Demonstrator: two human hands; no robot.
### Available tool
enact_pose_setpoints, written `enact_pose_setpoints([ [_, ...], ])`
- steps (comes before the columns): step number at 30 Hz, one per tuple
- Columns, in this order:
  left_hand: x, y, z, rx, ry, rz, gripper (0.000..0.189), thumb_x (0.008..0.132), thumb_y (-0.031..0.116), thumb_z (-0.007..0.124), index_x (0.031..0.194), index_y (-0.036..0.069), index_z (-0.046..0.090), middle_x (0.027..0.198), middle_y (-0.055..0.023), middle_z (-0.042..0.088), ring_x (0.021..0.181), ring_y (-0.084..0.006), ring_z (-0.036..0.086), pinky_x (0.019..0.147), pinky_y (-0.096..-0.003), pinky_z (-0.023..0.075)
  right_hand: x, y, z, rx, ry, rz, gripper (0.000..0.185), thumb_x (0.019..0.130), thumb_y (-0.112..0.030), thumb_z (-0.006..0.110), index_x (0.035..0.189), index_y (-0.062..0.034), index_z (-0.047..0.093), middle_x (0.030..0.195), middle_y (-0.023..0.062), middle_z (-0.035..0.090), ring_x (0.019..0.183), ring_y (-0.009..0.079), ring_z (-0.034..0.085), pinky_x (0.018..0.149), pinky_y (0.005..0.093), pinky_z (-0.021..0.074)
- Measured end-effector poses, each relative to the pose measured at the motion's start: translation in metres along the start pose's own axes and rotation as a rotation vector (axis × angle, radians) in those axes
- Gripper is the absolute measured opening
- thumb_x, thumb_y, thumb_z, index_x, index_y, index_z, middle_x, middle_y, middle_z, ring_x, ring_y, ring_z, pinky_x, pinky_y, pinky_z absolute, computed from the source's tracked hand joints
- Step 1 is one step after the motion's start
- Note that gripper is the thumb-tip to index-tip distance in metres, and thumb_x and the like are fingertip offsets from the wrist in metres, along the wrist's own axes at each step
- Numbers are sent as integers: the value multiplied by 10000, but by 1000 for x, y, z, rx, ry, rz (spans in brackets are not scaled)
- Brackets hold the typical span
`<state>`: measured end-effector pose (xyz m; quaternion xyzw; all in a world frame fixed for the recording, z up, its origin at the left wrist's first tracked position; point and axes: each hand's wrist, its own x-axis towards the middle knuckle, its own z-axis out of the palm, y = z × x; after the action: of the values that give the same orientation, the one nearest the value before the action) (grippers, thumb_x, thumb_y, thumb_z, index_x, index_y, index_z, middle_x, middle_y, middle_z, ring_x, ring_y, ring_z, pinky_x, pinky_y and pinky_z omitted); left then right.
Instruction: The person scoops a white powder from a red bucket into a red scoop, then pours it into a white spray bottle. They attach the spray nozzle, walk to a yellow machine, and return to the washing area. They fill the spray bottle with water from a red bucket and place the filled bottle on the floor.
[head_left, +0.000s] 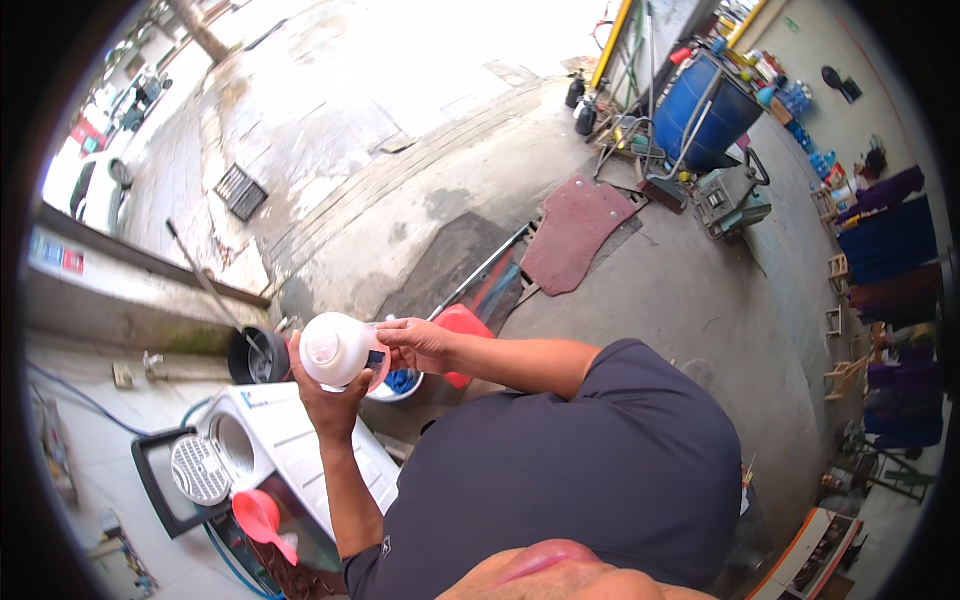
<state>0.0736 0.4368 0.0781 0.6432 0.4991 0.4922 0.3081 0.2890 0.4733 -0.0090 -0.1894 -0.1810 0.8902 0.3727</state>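
A white plastic bottle (345, 360) with a pinkish section and a dark blue patch is held up in front of my chest. My left hand (334, 401) grips it from the near left side, fingers wrapped around behind. On its right side, the fingers of my right hand (416, 345) also hold it. Below and to the left stands a white twin-tub washing machine (307, 435), its spin-tub opening uncovered and dark-framed lid (154, 480) raised. A pink plastic dipper (259, 517) lies on the machine. Partly hidden behind my right hand is a basin (386, 391) with blue contents.
A black bucket (255, 356) with a long handle stands by the low wall. Near my right forearm is a red plastic object (465, 326). A maroon mat (574, 232) covers part of the floor, with a blue barrel (701, 112) and clutter beyond. A black crate (241, 193) lies outside.
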Motion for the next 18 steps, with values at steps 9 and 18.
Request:
enact_pose_setpoints([
  [9,104,79,282,-452,-473,-62,1251,871,695,816,1727,92,132,1577,-167,506,1452,-282,517,1203,-437,429,-177,-206,-131,41,156,-408,446,1055,-286,729,1409,-31,631,1292,97,749,1155,228,741,1048,424,595],
  [18,219,71,492,-871,-789,-416,661,1176,480,411,1694,77,327,1640,-120,496,1485,-280,520,1110,-481,543,-273,-348,-219,41,317,-671,568,982,-390,803,1389,-22,654,1301,84,752,1176,216,731,1060,414,580],
])
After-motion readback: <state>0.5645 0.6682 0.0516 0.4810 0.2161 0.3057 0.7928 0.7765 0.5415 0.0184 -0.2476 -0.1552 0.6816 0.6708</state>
